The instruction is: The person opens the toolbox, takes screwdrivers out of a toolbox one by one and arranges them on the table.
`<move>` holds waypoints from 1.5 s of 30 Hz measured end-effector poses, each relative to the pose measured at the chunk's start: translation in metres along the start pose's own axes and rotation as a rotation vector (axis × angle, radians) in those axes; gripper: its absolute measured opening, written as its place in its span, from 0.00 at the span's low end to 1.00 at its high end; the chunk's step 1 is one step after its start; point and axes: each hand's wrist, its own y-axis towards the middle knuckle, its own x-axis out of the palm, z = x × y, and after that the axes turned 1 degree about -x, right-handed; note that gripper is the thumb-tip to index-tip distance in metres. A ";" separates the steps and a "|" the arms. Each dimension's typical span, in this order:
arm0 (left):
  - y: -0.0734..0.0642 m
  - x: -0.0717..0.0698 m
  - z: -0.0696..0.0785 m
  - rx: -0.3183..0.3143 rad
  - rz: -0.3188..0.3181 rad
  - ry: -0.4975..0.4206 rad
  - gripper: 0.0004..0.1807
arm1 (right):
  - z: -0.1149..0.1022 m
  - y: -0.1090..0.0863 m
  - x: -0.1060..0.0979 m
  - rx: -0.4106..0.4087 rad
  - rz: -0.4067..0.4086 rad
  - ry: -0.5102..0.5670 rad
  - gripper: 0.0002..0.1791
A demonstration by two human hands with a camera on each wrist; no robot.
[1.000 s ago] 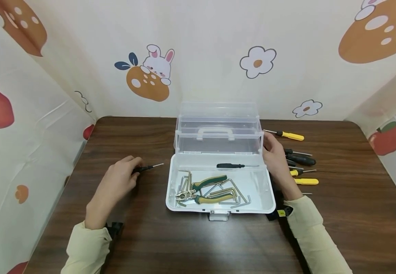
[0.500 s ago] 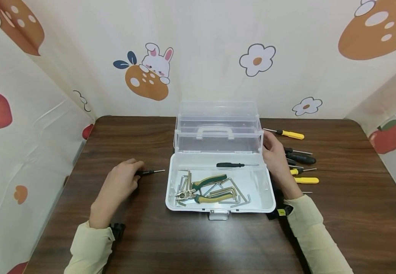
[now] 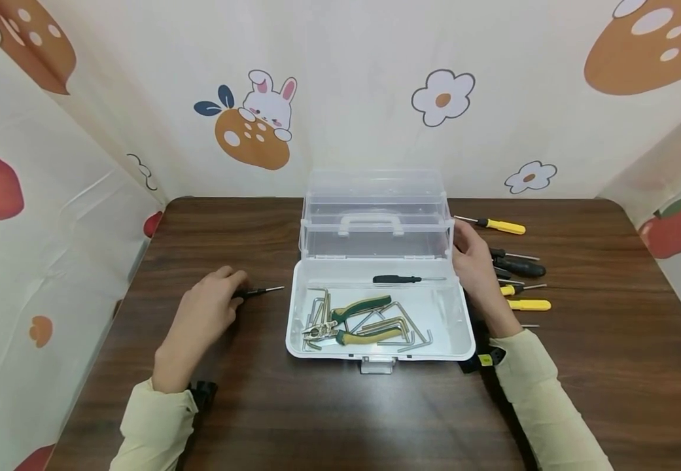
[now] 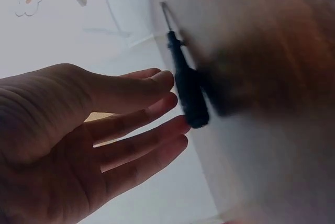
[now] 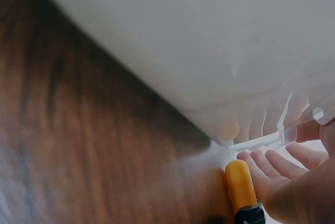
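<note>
At the left of the table my left hand (image 3: 207, 311) pinches a small black screwdriver (image 4: 191, 96) by its handle with the fingertips. Its thin shaft points right, toward the box. The white toolbox (image 3: 468, 340) lies open in the middle, its clear lid (image 3: 375, 244) tilted back. Inside are pliers (image 3: 369, 337) with green and yellow handles, several hex keys (image 3: 413, 320) and another black screwdriver (image 3: 396, 279). My right hand (image 3: 474, 265) is at the box's right side by the lid hinge, fingers fairly straight; whether it presses the box is unclear.
Right of the box lie several screwdrivers: a yellow-handled one (image 3: 505, 227) at the back, a thick black-handled one (image 3: 519, 266) and another yellow handle (image 3: 530, 305). My right forearm hides part of them. A patterned sheet (image 3: 364, 78) hangs behind the brown table (image 3: 611, 294).
The screwdriver in my left hand has turned slightly, its tip swinging a little toward me. My right hand stays by the box. The head view has tilted slightly downward.
</note>
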 end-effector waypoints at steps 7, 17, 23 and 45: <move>0.005 -0.019 0.022 0.044 0.035 -0.004 0.14 | -0.001 0.002 0.001 -0.015 -0.005 0.002 0.28; 0.028 -0.050 0.084 0.234 0.003 -0.065 0.13 | 0.001 0.002 -0.001 0.000 0.004 -0.021 0.28; 0.043 -0.059 0.118 0.317 -0.045 -0.137 0.12 | 0.002 0.002 -0.002 -0.005 0.000 -0.019 0.28; 0.090 -0.031 0.186 0.489 -0.333 -0.121 0.17 | 0.001 0.000 -0.002 0.004 -0.004 -0.010 0.28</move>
